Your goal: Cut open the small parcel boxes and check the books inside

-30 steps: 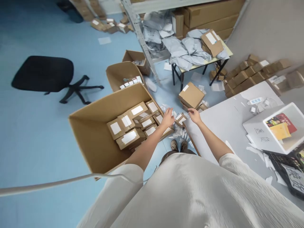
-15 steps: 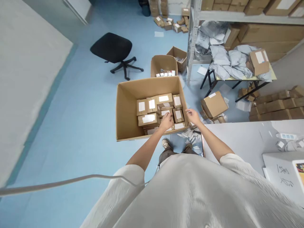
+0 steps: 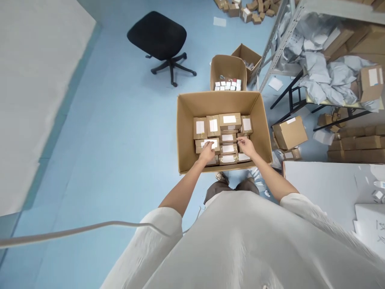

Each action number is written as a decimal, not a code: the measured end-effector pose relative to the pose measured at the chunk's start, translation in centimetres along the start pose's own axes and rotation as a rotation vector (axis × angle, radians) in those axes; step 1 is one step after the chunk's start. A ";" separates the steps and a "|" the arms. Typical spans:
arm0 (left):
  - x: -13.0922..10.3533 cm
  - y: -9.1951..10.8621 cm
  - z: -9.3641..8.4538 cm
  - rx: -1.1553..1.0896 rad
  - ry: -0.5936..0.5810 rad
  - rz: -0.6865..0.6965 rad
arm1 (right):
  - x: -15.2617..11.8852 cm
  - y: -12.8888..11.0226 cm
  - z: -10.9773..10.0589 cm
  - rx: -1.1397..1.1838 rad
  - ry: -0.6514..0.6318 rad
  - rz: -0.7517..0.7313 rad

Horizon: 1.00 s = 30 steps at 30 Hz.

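A large open cardboard carton (image 3: 188,132) stands in front of me with several small brown boxes inside, most bearing white labels. My left hand (image 3: 207,153) is over a labelled box (image 3: 199,145) at the carton's near left, its fingers apart and partly covering the label. Whether it touches the box I cannot tell. Over the right-hand boxes is my right hand (image 3: 247,147), fingers stretched leftward beside a middle labelled box (image 3: 227,138). Nothing is visibly held in either hand.
Behind the carton stand a smaller open carton (image 3: 215,70) with white-topped items and another open box (image 3: 255,58). A black swivel chair (image 3: 159,36) is at back left. On the right are a metal shelf (image 3: 279,48), grey mailing bags (image 3: 319,74), a box (image 3: 290,132) and a white table (image 3: 321,180).
The view has swung left, so the carton appears further right. My right hand has moved from the carton's right edge in over the boxes. My left hand has shifted to the near-left box.
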<state>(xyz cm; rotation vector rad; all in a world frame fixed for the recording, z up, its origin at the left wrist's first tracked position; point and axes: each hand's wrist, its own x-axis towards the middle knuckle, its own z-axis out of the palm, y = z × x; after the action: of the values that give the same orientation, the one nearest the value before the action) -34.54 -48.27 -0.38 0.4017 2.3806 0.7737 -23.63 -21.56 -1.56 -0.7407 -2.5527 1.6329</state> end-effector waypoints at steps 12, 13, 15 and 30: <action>3.1 -8.4 1.5 0.103 -0.165 -0.164 | 0.8 3.3 9.4 -0.179 -0.234 0.117; 3.4 -8.7 1.9 0.114 -0.185 -0.182 | 1.0 3.7 9.9 -0.205 -0.264 0.120; 4.0 -9.5 2.5 0.139 -0.218 -0.214 | 1.5 4.3 10.8 -0.261 -0.325 0.116; 10.2 -15.5 9.1 0.372 -0.284 -0.233 | 7.5 11.7 17.2 -0.743 -0.705 -0.001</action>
<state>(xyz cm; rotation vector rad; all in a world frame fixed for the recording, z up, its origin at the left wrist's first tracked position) -38.32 -51.97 -20.37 0.3477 2.2426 0.1525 -30.47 -29.20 -21.19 -0.1405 -3.7200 1.0122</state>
